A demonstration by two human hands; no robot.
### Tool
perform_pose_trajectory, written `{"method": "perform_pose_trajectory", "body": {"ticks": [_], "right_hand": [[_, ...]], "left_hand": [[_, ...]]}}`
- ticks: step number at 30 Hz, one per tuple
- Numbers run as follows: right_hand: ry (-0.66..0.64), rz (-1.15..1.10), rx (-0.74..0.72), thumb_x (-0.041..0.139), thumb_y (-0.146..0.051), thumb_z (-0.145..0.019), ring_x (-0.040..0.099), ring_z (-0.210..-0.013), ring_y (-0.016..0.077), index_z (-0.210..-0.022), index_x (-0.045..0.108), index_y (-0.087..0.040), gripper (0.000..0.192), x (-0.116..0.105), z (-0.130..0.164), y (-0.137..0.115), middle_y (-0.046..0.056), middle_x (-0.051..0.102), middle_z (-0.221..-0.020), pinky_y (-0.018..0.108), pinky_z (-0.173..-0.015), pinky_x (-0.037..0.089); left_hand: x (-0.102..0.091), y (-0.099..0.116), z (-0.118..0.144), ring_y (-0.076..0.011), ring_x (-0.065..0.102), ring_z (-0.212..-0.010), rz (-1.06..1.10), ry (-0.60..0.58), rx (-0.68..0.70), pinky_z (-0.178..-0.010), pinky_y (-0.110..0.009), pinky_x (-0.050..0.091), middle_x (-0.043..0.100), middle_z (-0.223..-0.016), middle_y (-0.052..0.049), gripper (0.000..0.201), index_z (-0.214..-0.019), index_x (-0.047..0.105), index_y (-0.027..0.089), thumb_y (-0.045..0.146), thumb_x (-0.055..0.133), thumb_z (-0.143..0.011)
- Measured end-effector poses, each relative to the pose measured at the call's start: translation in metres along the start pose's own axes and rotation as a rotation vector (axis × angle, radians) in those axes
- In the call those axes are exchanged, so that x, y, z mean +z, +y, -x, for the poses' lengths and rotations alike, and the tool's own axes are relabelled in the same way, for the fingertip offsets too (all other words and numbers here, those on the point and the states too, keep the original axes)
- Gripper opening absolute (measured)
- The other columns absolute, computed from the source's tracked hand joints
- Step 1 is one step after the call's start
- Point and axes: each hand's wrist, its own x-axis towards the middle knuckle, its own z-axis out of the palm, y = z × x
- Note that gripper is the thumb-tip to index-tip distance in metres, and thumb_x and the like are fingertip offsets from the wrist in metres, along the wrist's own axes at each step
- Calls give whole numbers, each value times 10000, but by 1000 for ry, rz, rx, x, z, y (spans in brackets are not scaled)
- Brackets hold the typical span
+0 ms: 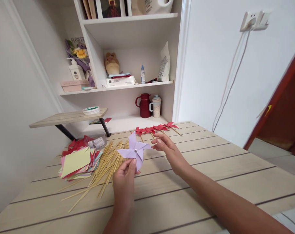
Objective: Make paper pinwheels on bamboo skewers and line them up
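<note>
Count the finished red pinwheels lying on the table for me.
4, as far as I can tell: red pinwheels in a row at the table's far edge, at and. They overlap, so another may be hidden. The lilac pinwheel is separate.

To my left, loose pale bamboo sticks (pixel 102 169) and a stack of coloured paper squares (pixel 78 162) block the light wooden plank table (pixel 211 182). A row of red paper pinwheels (pixel 156 129) lies along the far edge. Near and right planks lie bare, open for my right hand (pixel 170 152).
</note>
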Motion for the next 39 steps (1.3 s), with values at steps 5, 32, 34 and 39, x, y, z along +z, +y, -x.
{"method": "perform_pose_trajectory", "body": {"ticks": [5,32,34,39], "right_hand": [[-26,-11,47,544,-581,-896,675,-954,229,-1218,587,-225,482,4,2,0,83,692,-1076,451,-932,479],[-428,122,-443,876,-274,-665,488,-1314,261,-1351,534,-336,769,-14,2,-23,58,533,-1400,464,-1133,362],[-409,134,-558,861,-294,-689,497,-1302,265,-1325,546,-333,711,-13,2,-23,61,574,-1340,475,-1133,365],[-342,188,-680,802,-311,-765,488,-1317,268,-1221,602,-328,498,-11,5,-26,63,549,-1367,493,-1129,377]], "left_hand": [[1,1,0,-155,610,-590,12,8,-6,-623,-283,519,670,-661,-29,356,-857,754,145,478,711,-737],[-10,8,12,-162,655,-752,-770,222,1422,-810,-367,408,712,-828,-40,229,-1019,708,182,83,714,-813],[-10,11,13,-163,647,-740,-760,235,1445,-826,-384,397,707,-819,-42,256,-1010,711,173,63,744,-781],[-8,11,14,-152,636,-725,-713,178,1367,-817,-381,384,700,-810,-30,174,-987,701,178,91,699,-836]]}}
